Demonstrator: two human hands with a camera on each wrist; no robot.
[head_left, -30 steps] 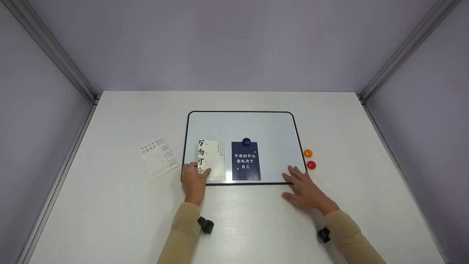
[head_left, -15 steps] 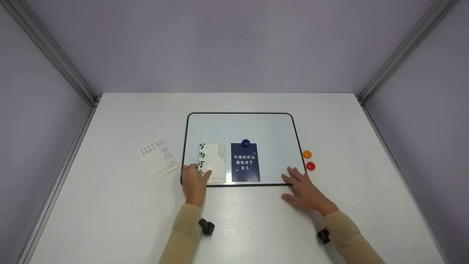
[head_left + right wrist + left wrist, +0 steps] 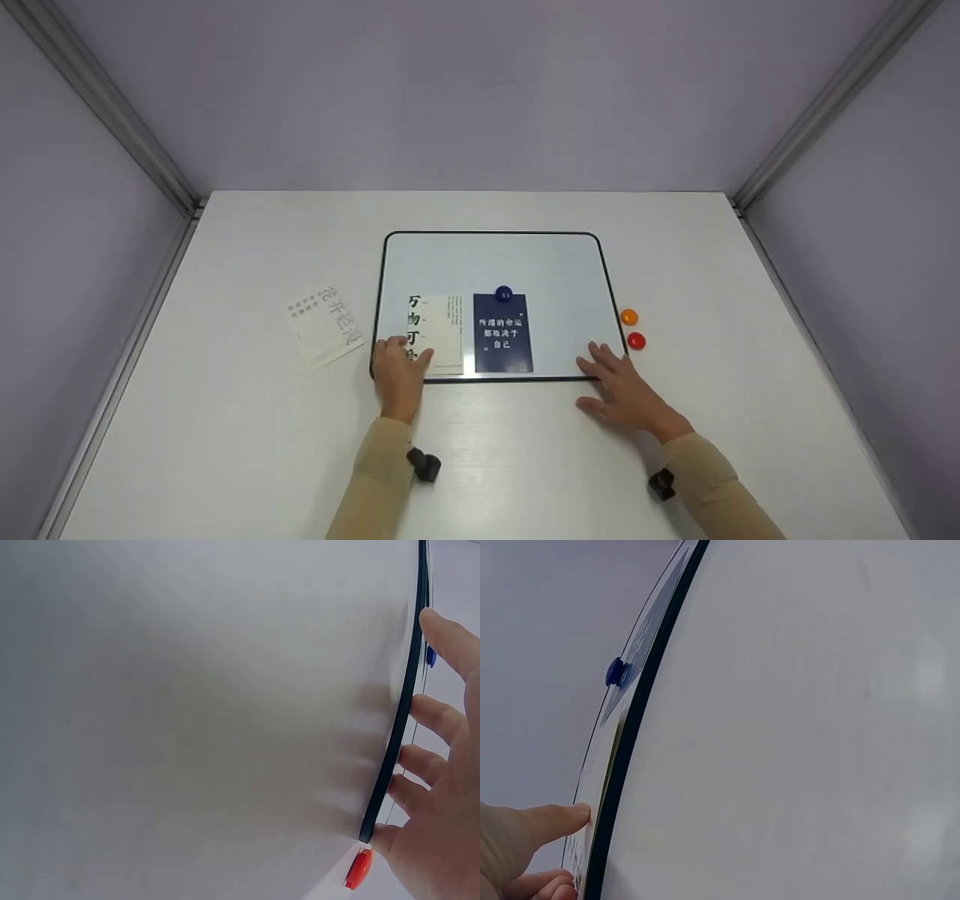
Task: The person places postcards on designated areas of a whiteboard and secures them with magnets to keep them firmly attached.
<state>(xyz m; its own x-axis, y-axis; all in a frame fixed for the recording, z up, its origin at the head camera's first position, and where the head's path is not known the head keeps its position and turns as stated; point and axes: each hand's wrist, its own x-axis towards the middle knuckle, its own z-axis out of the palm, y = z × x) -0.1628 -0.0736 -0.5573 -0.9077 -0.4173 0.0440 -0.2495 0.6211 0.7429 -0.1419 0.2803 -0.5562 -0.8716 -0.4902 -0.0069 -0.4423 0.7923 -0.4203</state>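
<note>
A whiteboard (image 3: 495, 262) with a black rim lies on the table. On it lies a cream card (image 3: 442, 330) with large dark characters, its lower left part covered by my left hand (image 3: 399, 379). The thumb and fingers of that hand touch the card, spread apart. Beside it is a dark blue card (image 3: 502, 337) with white characters, a round blue magnet (image 3: 503, 293) at its top edge. My right hand (image 3: 630, 394) rests at the board's lower right corner, fingers spread; the right wrist view shows its fingertips against the rim (image 3: 405, 701).
An orange magnet (image 3: 629, 316) and a red magnet (image 3: 637, 341) sit just right of the board. Another pale card (image 3: 324, 328) lies tilted on the white table (image 3: 247, 420) to the left. Walls enclose the table at the back and sides.
The cream card has settled flatter and shifted slightly toward the board's near edge under my left hand. My right hand stays in place. The head view has tilted slightly.
</note>
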